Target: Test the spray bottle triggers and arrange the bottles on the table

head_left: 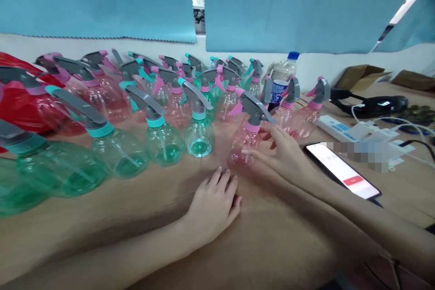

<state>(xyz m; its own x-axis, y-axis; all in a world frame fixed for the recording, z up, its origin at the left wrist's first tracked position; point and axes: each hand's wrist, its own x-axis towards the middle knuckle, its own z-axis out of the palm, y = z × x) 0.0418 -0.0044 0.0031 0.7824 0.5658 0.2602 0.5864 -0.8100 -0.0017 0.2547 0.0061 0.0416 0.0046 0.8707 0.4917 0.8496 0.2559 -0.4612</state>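
With thumb and fingers around its clear pink body, my right hand (283,156) grips a spray bottle (244,142). The bottle stands upright and has a pink collar, a grey head and a pink trigger. My left hand (215,204) lies palm down on the brown table (272,244), fingers stretched out, just in front of that bottle and holding nothing. Left of it stands a green spray bottle (199,138) with a turquoise collar, beside another green spray bottle (164,147). My right palm is hidden from view.
Several more pink and green spray bottles crowd the table's back and left. A blue-capped drink bottle (282,77) stands behind. To the right lie a lit phone (340,167), a white power strip (335,128) with cables, and a black device (380,105). A red plastic bag (16,108) sits far left.
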